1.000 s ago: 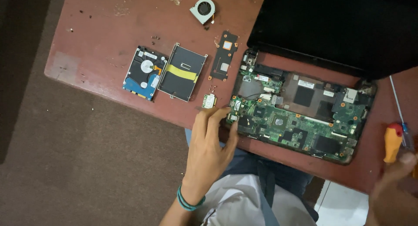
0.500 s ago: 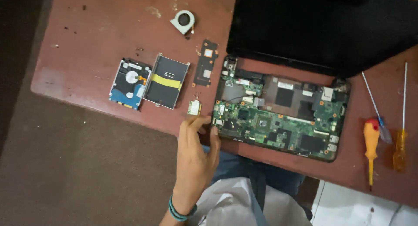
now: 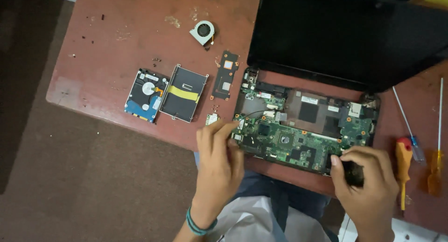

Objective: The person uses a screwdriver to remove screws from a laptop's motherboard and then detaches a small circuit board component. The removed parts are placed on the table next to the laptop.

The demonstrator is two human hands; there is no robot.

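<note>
An opened laptop lies on the reddish table (image 3: 116, 37) with its green motherboard (image 3: 289, 141) exposed and its dark screen (image 3: 345, 37) folded back. My left hand (image 3: 217, 160), with a teal band on the wrist, pinches the motherboard's left edge with thumb and fingertips. My right hand (image 3: 366, 181) is curled over the black front-right corner of the laptop base (image 3: 354, 174). A small loose card (image 3: 212, 119) sits just above my left fingers.
Left of the laptop lie a hard drive (image 3: 145, 95), a black drive caddy with a yellow strip (image 3: 183, 93), a narrow dark board (image 3: 226, 74) and a small fan (image 3: 203, 31). An orange-handled screwdriver (image 3: 402, 162) and two others (image 3: 436, 172) lie at the right. Dark floor is at the left.
My right hand, seen by the orange screwdriver a second ago, has come onto the laptop's front-right corner. My left hand has closed on the board's left edge. The view shifted.
</note>
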